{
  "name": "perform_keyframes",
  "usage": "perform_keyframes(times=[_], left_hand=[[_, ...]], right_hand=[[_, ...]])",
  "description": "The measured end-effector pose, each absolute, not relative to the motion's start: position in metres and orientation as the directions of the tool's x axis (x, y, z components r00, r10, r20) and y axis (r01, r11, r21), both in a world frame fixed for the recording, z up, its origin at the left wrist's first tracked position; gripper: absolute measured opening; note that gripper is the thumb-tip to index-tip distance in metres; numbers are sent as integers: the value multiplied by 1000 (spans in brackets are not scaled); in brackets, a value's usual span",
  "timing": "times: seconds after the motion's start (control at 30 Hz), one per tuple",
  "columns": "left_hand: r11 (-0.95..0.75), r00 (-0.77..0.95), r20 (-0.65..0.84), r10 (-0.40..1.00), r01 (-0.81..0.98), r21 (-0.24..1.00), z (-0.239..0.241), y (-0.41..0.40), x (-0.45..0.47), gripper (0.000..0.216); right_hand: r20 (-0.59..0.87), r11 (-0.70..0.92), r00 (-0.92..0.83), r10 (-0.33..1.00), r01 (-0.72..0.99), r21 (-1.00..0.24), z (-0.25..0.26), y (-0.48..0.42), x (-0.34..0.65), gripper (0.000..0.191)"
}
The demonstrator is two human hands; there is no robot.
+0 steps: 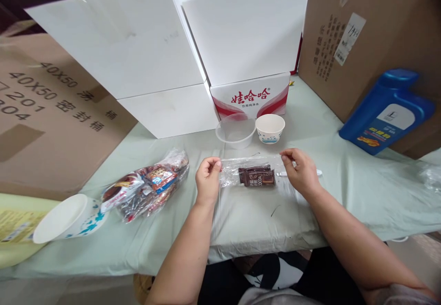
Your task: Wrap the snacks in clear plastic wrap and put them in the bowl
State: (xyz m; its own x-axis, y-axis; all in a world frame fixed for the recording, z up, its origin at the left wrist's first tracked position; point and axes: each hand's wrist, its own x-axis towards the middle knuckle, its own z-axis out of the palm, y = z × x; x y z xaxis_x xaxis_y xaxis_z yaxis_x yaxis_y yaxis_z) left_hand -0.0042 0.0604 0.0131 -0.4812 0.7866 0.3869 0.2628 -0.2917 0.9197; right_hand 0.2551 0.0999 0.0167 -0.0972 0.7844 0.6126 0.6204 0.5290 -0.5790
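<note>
A clear plastic bag is stretched between my two hands over the table. My left hand pinches its left upper corner between thumb and fingers. At the opposite upper corner, my right hand grips the film in the same way. Small brown cocoa snack packets lie within or under the clear film; which of the two I cannot tell. Partly hidden behind my right hand is a thin white implement lying on the table.
A clear plastic bowl and a paper bowl stand ahead, before a white-and-red carton. To the left lie a bag of wrapped snacks and a tilted paper bowl. A blue bottle is at right. Large boxes line the back.
</note>
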Motion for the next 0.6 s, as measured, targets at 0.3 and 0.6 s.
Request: perform_keyframes(times=[0.3, 0.6], left_hand=[[-410, -568, 511, 645, 308, 859, 18, 54, -3, 20], [-109, -665, 513, 543, 550, 828, 7, 73, -36, 16]], right_hand=[[704, 584, -88, 705, 635, -505, 29, 93, 259, 19], [745, 581, -181, 642, 749, -319, 23, 104, 257, 19]])
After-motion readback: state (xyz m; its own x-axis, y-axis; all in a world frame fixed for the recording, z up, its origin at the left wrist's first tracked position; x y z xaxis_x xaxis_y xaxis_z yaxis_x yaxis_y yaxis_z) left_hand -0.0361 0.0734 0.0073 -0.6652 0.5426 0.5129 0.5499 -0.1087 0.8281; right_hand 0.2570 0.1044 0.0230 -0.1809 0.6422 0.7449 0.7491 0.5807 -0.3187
